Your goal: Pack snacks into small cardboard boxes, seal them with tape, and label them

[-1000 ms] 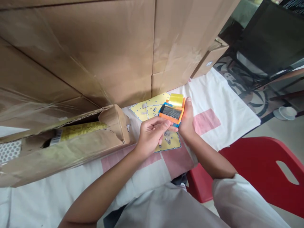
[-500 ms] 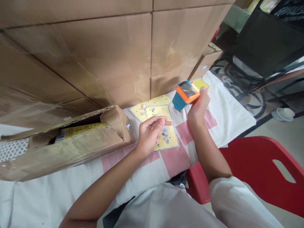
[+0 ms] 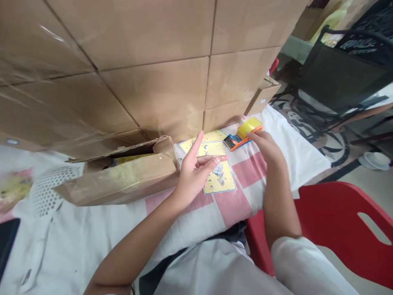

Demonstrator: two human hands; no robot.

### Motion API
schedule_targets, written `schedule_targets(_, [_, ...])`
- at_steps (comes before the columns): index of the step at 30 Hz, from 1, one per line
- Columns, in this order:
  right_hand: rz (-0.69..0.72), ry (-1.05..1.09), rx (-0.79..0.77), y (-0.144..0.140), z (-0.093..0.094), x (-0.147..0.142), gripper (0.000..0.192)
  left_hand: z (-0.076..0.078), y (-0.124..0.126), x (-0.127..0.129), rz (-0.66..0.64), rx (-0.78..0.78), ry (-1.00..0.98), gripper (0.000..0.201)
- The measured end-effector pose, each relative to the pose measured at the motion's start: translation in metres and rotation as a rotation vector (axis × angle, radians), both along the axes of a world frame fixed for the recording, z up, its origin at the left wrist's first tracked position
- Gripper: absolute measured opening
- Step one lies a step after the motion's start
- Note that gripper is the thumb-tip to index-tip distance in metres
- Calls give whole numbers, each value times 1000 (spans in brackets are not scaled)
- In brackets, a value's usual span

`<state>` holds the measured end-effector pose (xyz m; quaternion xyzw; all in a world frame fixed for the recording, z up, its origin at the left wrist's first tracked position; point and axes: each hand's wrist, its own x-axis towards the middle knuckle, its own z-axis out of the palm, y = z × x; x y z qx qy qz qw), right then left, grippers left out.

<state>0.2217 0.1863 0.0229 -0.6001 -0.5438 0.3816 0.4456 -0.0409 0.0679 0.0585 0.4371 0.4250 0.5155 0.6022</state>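
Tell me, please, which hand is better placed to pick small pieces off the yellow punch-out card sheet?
Left, probably. The left hand hovers open right over the yellow punch-out card sheet, while the right hand is busy touching the orange and yellow toy device farther away.

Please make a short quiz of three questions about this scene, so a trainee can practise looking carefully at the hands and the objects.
1. True or false: the right hand touches the orange and yellow toy lying on the white and pink cloth.
2. What is under the left hand? A) a yellow sheet with small pieces B) a red chair C) a black phone
3. Fill in: the torn cardboard box lies to the ____ of the yellow sheet.

Key: 1 true; 2 A; 3 left.
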Motion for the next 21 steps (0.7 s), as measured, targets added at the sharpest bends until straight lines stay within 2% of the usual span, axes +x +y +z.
schedule_targets(3, [94,-174,87,-47,33,-7,35,8,-19,-11,21,-12,50,96])
schedule_targets(6, [335,-267,197,-90,68,-39,32,6,-42,-17,26,15,104,91])
schedule_targets(8, [544,-312,306,-108,87,-66,28,2,-56,-18,44,68,140,87])
schedule_targets(11, [773,-404,466,-120,106,-99,15,-6,-75,-21,102,180,202,82])
schedule_targets(14, [953,-517,606,-122,117,-114,23,-13,-90,-24,243,243,271,78])
schedule_targets(17, [1034,-689,777,-122,125,-124,27,-17,-103,-34,333,181,269,82])
schedule_targets(21, [1095,-772,945,-125,130,-147,30,-11,-121,-62,278,94,223,80])
